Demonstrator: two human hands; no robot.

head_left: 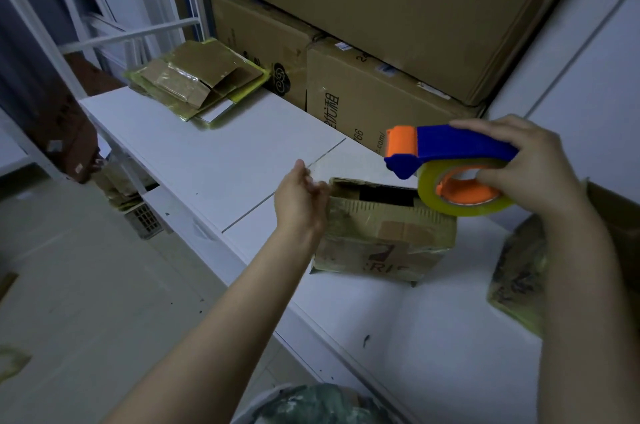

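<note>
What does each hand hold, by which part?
The right hand grips the tape dispenser by its blue rear. The left hand grips nothing, at the box's left end.

Free room above white tabletop (207,153) left of small box (381,233); stacked cartons (381,94) close behind.

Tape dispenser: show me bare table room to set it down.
Widest bare patch for the tape dispenser: table between the flattened cartons and the small box. Another in front of that box. Crowded at right, around the wrapped bundle.

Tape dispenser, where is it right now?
Head view, right of centre: the right hand holds the tape dispenser above the small cardboard box.
</note>
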